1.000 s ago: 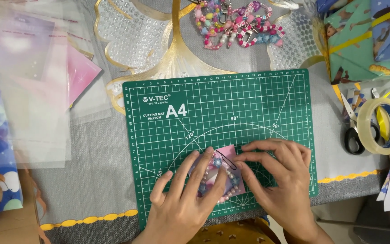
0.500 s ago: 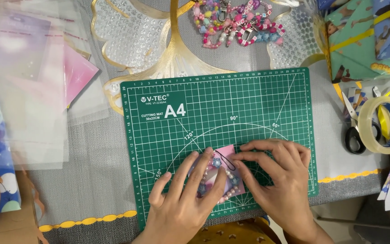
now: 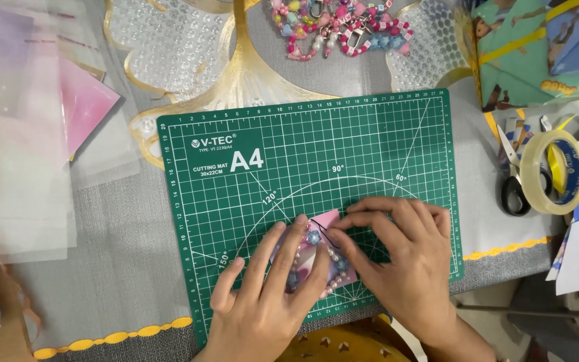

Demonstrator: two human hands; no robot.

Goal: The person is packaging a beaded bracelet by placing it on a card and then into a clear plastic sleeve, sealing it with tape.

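A grey cloth-covered table (image 3: 135, 234) with a yellow scalloped edge is carrying everything, and a green cutting mat (image 3: 316, 161) is lying directly under both pressing hands. Beyond the fingertips, a gold-edged bubble-textured sheet (image 3: 169, 47) and a heap of bead chains (image 3: 343, 27) are resting. Clear sleeves (image 3: 21, 147) are lying far left of the grip, while scissors (image 3: 514, 181) and a tape roll (image 3: 557, 171) are sitting to its right.

My left hand (image 3: 263, 295) lies flat, fingers spread toward twelve o'clock. My right hand (image 3: 407, 258) sits at its three o'clock, fingertips pinched, pointing toward nine.
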